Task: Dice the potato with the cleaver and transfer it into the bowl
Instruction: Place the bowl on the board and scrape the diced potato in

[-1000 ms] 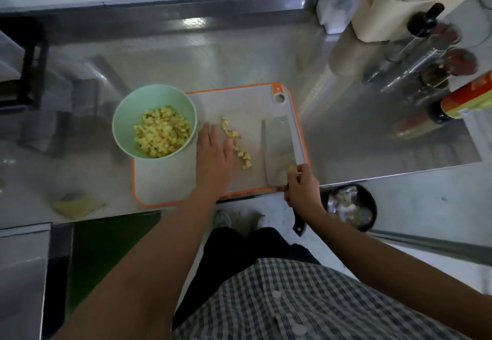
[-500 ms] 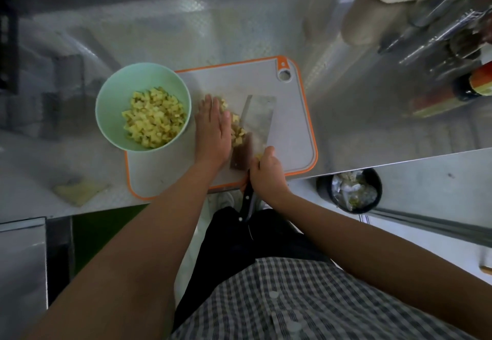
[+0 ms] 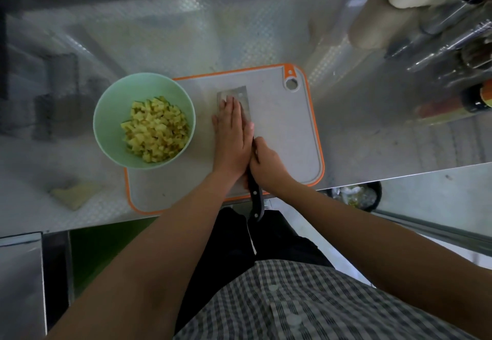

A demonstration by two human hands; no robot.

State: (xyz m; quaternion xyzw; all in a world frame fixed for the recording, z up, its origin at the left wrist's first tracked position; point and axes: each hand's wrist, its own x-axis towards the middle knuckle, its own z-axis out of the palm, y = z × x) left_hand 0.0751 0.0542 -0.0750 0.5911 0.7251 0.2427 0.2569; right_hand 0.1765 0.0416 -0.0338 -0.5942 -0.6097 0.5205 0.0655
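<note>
Though loose, potato dice [image 3: 155, 132] in bowl [image 3: 113, 116].

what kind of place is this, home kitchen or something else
Most likely a kitchen, possibly a commercial one: a stainless steel counter, an orange-rimmed cutting board with a cleaver on it, and bottles at the right edge.

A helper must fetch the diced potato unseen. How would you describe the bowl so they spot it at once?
On the steel counter lies a grey board with an orange rim. The bowl overlaps its far left corner, left of the cleaver. It is the only round, mint-green thing there, holding yellow potato dice.
</note>
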